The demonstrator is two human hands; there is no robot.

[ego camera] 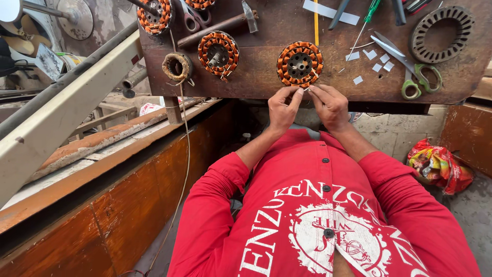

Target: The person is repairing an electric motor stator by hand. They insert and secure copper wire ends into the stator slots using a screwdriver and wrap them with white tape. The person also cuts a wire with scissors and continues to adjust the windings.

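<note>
Both hands, left [283,109] and right [330,105], pinched together at a wound stator's [300,63] near edge, steadying fine wire on the bench [266,77].

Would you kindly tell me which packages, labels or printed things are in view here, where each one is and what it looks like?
Crumpled plastic wrapper: on the floor at the right, by the wooden wall; red, yellow and green, bunched up.
Shirt print: on the front of the person's red shirt, at the bottom; white lettering around a round white emblem.
Paper slips: on the wooden bench near the green-handled scissors; small, white, blank.
</note>
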